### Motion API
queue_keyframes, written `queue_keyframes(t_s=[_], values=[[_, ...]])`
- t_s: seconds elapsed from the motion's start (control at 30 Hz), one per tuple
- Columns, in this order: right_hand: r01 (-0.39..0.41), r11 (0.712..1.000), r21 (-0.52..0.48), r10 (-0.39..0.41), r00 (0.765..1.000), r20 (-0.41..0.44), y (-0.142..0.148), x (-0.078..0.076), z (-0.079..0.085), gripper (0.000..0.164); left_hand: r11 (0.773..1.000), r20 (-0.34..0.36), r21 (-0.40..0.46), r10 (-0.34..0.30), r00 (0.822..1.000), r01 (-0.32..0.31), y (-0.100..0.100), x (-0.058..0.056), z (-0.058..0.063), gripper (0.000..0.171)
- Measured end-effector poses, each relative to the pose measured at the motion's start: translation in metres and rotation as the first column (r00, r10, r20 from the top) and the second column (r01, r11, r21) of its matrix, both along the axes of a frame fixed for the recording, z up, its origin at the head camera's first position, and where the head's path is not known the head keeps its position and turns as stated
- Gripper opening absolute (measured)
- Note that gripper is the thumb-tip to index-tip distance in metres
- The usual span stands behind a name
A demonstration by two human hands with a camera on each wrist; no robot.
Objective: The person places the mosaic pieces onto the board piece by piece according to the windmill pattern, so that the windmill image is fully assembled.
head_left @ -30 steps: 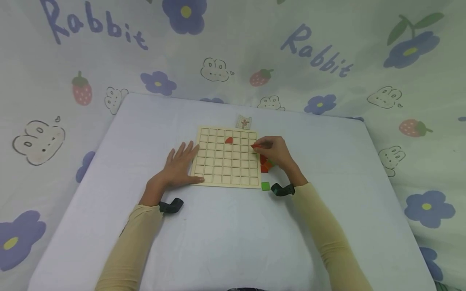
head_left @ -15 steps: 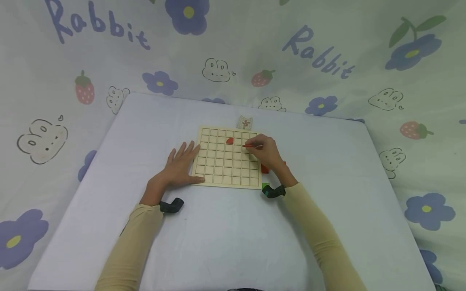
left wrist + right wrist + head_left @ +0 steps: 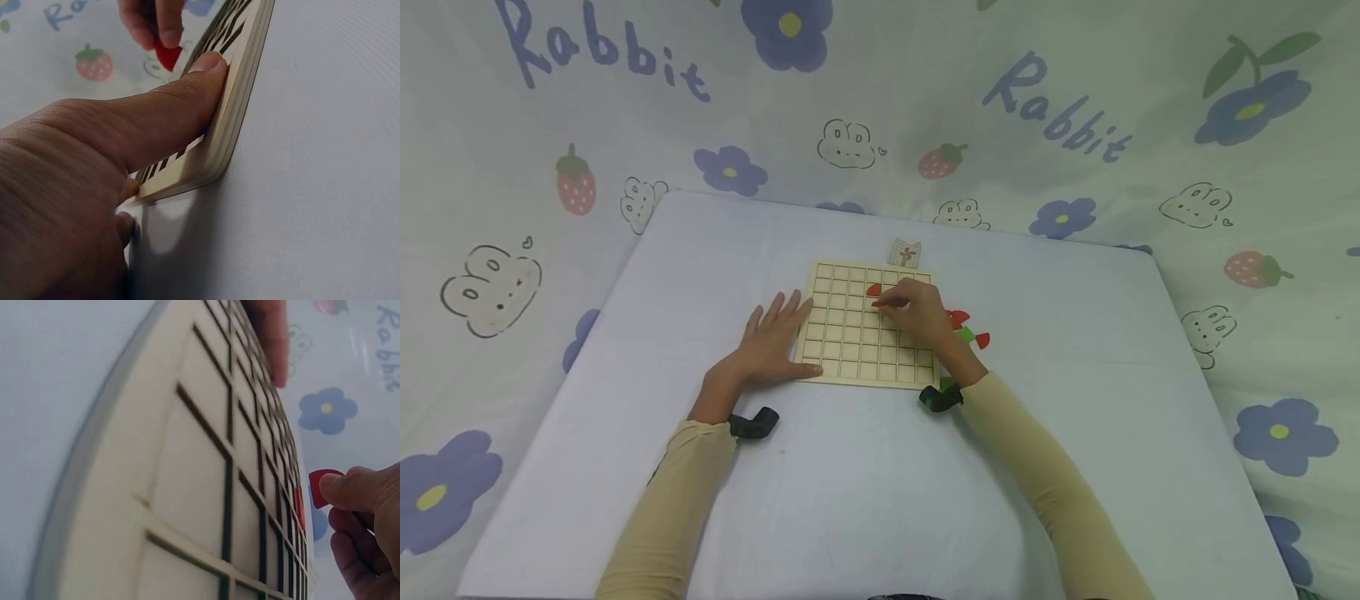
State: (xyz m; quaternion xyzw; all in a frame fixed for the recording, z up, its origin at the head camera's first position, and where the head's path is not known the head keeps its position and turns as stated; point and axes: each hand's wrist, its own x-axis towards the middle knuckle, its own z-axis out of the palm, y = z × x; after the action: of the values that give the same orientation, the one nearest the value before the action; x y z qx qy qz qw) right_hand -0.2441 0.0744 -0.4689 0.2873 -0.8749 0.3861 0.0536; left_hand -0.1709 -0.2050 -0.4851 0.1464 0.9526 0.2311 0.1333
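A wooden grid board (image 3: 842, 342) of square cells lies on the white table. One red quarter-circle tile (image 3: 874, 290) sits in a cell of an upper row. My left hand (image 3: 769, 342) rests along the board's left edge with fingers spread; its thumb (image 3: 181, 100) lies on the frame in the left wrist view. Above the grid, just below the placed tile, my right hand (image 3: 917, 312) pinches another red quarter-circle tile (image 3: 320, 487) between thumb and fingers. In the right wrist view that tile appears held up off the board.
Right of the board lie several red and green tiles (image 3: 966, 333), partly hidden by the right forearm. A green tile (image 3: 946, 383) shows near the right wrist's camera. A small patterned card (image 3: 905, 252) lies beyond the board's far edge. A printed curtain hangs behind the table.
My right hand has moved left from the board's right edge to over the grid, carrying the pinched red tile. Loose tiles beside the board have come into view. The left hand stays put.
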Motion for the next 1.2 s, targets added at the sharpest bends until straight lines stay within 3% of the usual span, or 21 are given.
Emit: queue_keyframes(t_s=[0.27,0.47,0.7,0.8,0.93,1.2], values=[[-0.088,0.991,0.104,0.095,0.994,-0.06,-0.01,0.001,-0.003,0.004,1.0,0.003,0.01,0.0,1.0,0.0,0.0,0.0,0.0,0.121],[-0.105,0.979,0.177,0.129,0.983,-0.129,-0.01,0.0,-0.002,0.004,1.0,-0.003,0.013,-0.002,1.0,0.002,0.0,-0.001,0.001,0.121],[-0.099,0.953,0.288,0.135,0.985,-0.111,-0.011,-0.001,0.0,0.009,1.0,0.003,0.006,-0.006,1.0,0.006,0.0,0.0,0.001,0.121],[-0.101,0.952,0.289,0.139,0.984,-0.113,-0.011,-0.004,0.0,0.01,1.0,0.0,0.001,-0.003,1.0,0.003,0.001,-0.001,0.002,0.121],[-0.078,0.968,0.239,0.106,0.989,-0.105,-0.011,-0.011,-0.003,0.007,1.0,0.0,-0.005,0.001,1.0,-0.001,0.001,-0.002,0.003,0.121],[-0.001,0.979,0.206,-0.001,1.0,0.012,-0.01,-0.012,-0.002,0.006,1.0,0.003,0.005,-0.001,1.0,0.001,0.001,0.0,0.0,0.121]])
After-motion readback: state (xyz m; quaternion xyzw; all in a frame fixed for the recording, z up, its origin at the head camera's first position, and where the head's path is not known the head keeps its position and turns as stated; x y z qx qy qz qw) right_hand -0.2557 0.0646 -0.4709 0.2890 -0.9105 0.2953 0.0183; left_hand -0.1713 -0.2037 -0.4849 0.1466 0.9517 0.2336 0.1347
